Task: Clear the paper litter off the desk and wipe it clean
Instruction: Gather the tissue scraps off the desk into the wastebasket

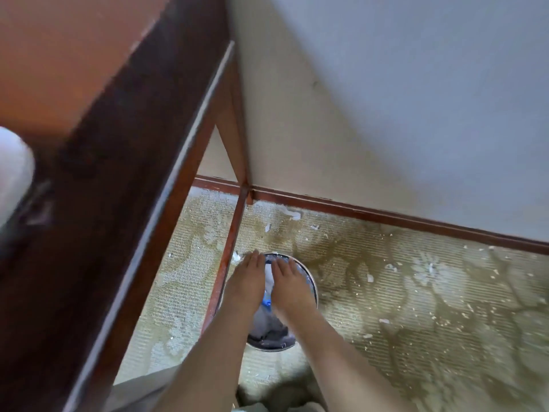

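Both hands, the left hand [246, 281] and right hand [289, 285], hang flat with fingers straight over the bin [309, 278] beside the worktop [59, 69], white paper [269, 275] between them; best let it drop squarely inside.

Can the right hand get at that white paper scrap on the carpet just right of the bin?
Probably yes. The right hand hovers over the bin, and the paper scrap lies on open carpet beside it with nothing between them.
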Demonstrator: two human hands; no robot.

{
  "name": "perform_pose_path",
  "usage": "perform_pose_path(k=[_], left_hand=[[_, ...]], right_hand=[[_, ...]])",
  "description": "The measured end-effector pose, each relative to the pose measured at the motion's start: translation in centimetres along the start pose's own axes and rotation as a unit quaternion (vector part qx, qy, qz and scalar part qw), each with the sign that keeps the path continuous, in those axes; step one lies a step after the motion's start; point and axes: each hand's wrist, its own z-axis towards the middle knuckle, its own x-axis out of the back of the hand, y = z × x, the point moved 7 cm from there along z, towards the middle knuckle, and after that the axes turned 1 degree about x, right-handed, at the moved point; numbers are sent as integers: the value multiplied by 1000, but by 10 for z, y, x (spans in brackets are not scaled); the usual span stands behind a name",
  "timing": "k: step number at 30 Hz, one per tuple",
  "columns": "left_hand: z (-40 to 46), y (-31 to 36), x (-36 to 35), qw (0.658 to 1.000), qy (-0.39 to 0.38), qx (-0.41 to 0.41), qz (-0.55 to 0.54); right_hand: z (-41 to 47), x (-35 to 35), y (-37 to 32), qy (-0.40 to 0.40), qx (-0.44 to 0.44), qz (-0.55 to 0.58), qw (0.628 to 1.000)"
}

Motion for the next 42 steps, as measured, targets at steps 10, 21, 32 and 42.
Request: perform_pose_path(k=[10,21,32,42], left_hand=[[-78,47,184,995,94,-9,22],[-150,43,324,989,143,17,-23],[-224,-75,389,971,201,118,-62],[-326,-278,410,941,231,239,-55]], right_hand=[[-94,189,-55,137,59,18,989],[-154,311,-123,165,104,12,981],[-171,339,-263,189,219,-45,956],[-163,295,-459,155,295,-61,941]])
